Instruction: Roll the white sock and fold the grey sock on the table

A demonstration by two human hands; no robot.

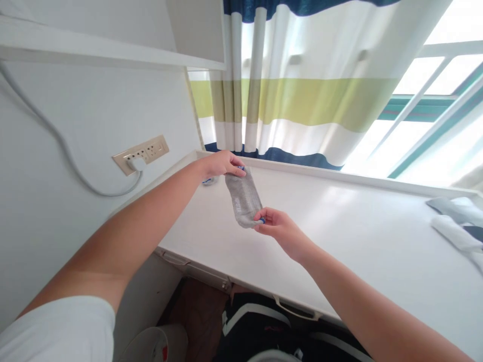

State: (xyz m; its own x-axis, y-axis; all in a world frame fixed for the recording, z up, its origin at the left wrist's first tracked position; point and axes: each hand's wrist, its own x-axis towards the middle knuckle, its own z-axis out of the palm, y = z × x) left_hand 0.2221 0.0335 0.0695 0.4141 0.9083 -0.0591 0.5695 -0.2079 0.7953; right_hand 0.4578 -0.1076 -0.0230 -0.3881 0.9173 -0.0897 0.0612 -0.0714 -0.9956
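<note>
Your left hand [223,163] pinched the upper end of a grey sock [245,198] near the frame's centre, and your right hand [278,226] gripped its lower end; it spanned the gap between them, over a white desk [332,226]. Cloths [455,234] lay at the right edge, a power outlet [155,150] showed left, a striped curtain [302,100] above.

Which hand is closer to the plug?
Left. The left hand is right of the plug in the picture, pinching the sock near its top. The right hand is farther right and lower, pinching the other end.
</note>
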